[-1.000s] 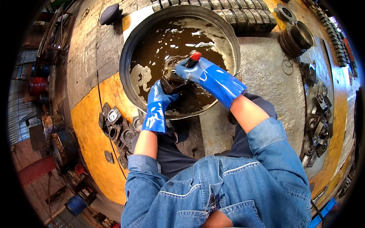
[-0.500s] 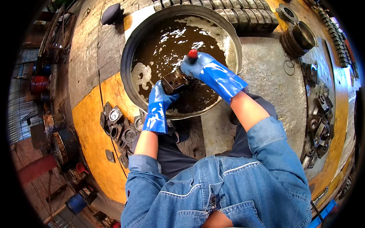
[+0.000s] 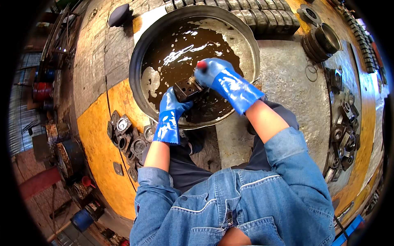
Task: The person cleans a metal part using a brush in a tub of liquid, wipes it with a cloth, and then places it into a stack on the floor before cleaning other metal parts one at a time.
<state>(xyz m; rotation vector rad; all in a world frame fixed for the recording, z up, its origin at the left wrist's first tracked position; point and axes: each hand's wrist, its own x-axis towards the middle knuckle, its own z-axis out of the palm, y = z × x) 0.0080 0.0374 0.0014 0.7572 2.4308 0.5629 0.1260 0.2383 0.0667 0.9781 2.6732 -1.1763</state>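
Note:
A wide round metal pan [image 3: 136, 53] holds dark brown liquid with pale foam patches. Over its near part, my left hand [image 3: 172, 104], in a blue rubber glove, is closed around a dark, wet metal block [image 3: 186, 88] with round holes in its face. My right hand [image 3: 215, 73], gloved the same way, grips a brush with a red handle end [image 3: 201, 65]. Its working end is at the block's upper right side; the glove hides most of the brush.
Metal parts with round openings [image 3: 138, 145] lie in a pile left of my knees. More dark parts [image 3: 344, 135] lie along the right. Rows of metal blocks [image 3: 266, 20] stand behind the pan. A cylindrical metal part [image 3: 328, 39] sits at far right, a dark rounded object [image 3: 120, 15] at far left.
My right hand and the brush have shifted slightly left and down, closer to the block. My left hand and the block have barely moved. The foam and glints on the liquid have changed shape.

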